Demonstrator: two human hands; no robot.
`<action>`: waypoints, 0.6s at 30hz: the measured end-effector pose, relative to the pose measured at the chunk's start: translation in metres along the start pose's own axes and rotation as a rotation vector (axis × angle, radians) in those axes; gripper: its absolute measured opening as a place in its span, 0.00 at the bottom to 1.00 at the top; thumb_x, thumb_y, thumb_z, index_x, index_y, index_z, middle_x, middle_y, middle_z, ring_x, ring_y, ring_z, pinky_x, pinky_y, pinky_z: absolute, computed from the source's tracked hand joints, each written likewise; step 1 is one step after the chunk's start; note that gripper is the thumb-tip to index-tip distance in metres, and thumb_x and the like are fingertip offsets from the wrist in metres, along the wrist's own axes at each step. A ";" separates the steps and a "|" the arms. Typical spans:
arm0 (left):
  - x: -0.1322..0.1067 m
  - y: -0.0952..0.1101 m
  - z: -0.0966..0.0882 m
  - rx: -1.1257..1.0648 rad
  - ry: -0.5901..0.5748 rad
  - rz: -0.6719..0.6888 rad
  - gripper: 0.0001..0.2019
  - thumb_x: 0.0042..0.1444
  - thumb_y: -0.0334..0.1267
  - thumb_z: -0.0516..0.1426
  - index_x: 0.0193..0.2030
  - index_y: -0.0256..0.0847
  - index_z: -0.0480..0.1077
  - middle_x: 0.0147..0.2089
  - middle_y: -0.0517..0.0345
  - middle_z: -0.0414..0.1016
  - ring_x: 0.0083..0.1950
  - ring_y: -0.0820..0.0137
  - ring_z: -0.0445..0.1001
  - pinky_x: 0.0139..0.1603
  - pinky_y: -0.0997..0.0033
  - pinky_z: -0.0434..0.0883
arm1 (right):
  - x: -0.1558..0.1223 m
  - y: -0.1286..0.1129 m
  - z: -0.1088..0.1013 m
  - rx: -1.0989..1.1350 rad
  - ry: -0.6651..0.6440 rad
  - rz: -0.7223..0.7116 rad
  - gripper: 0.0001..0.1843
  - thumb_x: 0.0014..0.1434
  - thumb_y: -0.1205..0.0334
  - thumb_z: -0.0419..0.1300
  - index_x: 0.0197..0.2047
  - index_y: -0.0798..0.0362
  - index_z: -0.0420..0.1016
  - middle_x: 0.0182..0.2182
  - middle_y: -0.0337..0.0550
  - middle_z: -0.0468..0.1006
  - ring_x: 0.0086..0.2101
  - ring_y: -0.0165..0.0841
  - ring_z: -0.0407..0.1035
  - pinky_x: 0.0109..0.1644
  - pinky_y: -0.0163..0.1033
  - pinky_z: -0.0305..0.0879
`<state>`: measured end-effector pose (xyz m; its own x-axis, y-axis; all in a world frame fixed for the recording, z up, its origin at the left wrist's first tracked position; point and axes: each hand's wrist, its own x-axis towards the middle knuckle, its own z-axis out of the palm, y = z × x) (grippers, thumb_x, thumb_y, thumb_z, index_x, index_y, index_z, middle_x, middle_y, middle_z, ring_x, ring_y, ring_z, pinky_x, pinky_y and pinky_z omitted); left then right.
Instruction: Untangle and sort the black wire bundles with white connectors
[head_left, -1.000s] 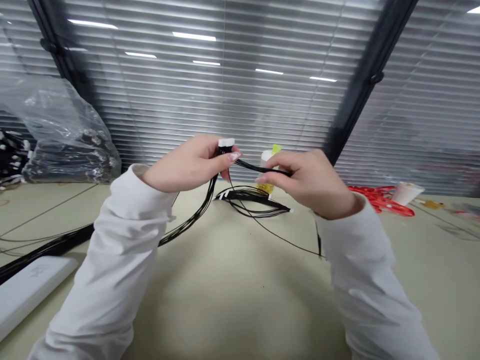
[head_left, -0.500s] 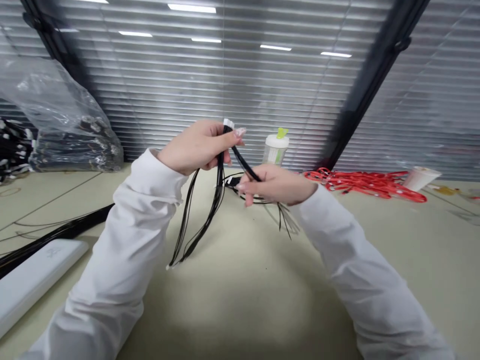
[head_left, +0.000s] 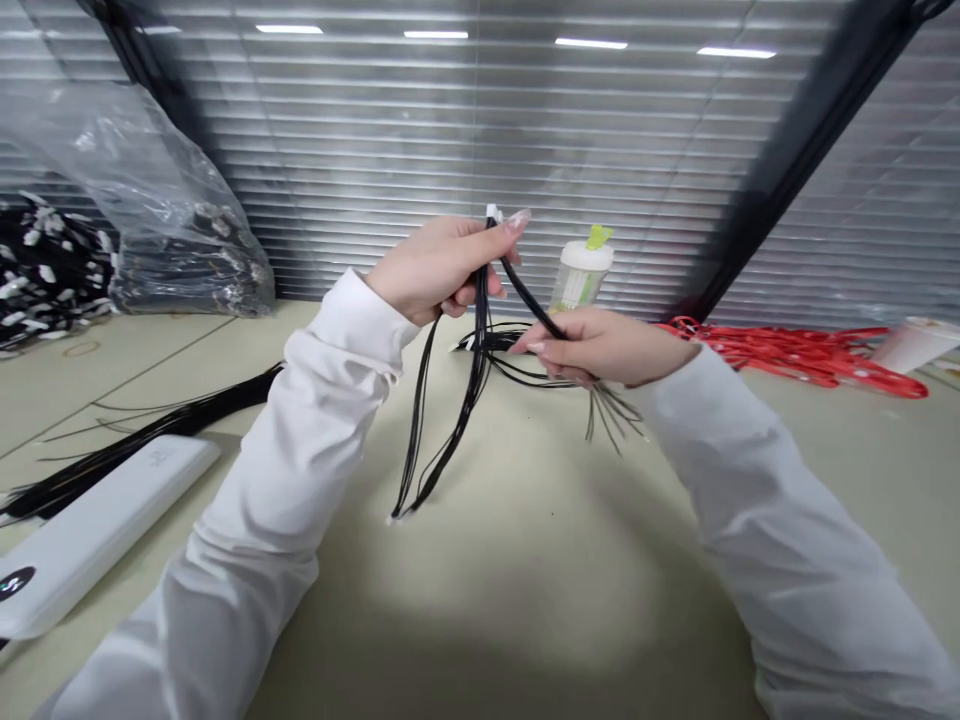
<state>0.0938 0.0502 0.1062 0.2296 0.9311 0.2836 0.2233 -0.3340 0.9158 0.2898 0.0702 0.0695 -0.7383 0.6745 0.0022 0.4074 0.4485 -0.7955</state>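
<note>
Raised above the table, my left hand [head_left: 450, 262] is closed on a black wire harness [head_left: 471, 385] just below its white connectors [head_left: 493, 213]. Part of the harness hangs in a loop from this hand, its white-tipped lower end close to the tabletop. My right hand [head_left: 592, 345] pinches a black bundle of wires [head_left: 531, 297] that runs down from the left hand's grip. Loose thin wire ends [head_left: 611, 412] fan out beneath the right hand. Behind both hands, more black wires [head_left: 499, 340] lie on the table, partly covered by them.
A white power bank [head_left: 112, 525] and a long black wire bundle [head_left: 150, 435] lie at left. Behind them are a clear plastic bag [head_left: 191, 260] and piled harnesses [head_left: 49, 270]. A lidded container [head_left: 581, 278] stands behind; red straps [head_left: 802, 352] and a white cup [head_left: 915, 345] are at right.
The view has shifted, so both hands and the table things appear farther right. My hands keep their grips on the wires, with the stretch between them still slanting down.
</note>
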 end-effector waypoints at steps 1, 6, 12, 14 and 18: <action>0.000 0.000 0.000 -0.038 -0.005 -0.006 0.17 0.52 0.50 0.54 0.32 0.34 0.66 0.20 0.61 0.62 0.13 0.86 0.50 0.14 0.82 0.43 | 0.004 0.003 0.007 0.117 -0.058 -0.013 0.15 0.56 0.57 0.55 0.42 0.59 0.69 0.20 0.35 0.64 0.16 0.20 0.52 0.17 0.29 0.47; 0.002 0.000 -0.001 -0.232 -0.045 -0.058 0.17 0.53 0.49 0.54 0.32 0.33 0.66 0.19 0.62 0.60 0.13 0.86 0.48 0.13 0.82 0.42 | 0.021 0.008 0.043 0.503 -0.146 -0.089 0.18 0.50 0.53 0.60 0.38 0.59 0.67 0.20 0.34 0.61 0.16 0.17 0.47 0.16 0.27 0.41; 0.003 0.002 -0.003 -0.349 -0.032 -0.104 0.16 0.53 0.48 0.55 0.31 0.34 0.67 0.18 0.63 0.61 0.12 0.86 0.49 0.12 0.81 0.42 | 0.023 0.002 0.049 0.588 -0.043 -0.145 0.17 0.49 0.52 0.61 0.25 0.59 0.63 0.14 0.32 0.58 0.13 0.18 0.46 0.15 0.27 0.40; 0.002 0.003 -0.005 -0.340 -0.015 -0.105 0.16 0.53 0.49 0.55 0.31 0.35 0.68 0.18 0.62 0.62 0.12 0.86 0.48 0.12 0.81 0.42 | 0.017 -0.001 0.040 0.550 0.000 -0.141 0.15 0.49 0.56 0.62 0.25 0.60 0.66 0.14 0.33 0.58 0.13 0.19 0.47 0.14 0.28 0.39; 0.002 0.004 -0.011 -0.300 -0.013 -0.098 0.16 0.52 0.49 0.55 0.31 0.35 0.69 0.20 0.60 0.66 0.12 0.87 0.49 0.13 0.81 0.41 | 0.003 -0.013 0.020 0.378 0.150 -0.121 0.12 0.51 0.60 0.61 0.25 0.61 0.69 0.15 0.36 0.60 0.14 0.18 0.49 0.14 0.28 0.39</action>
<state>0.0849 0.0525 0.1134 0.2336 0.9540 0.1880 -0.0443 -0.1827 0.9822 0.2717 0.0542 0.0677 -0.6706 0.7209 0.1750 0.0767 0.3021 -0.9502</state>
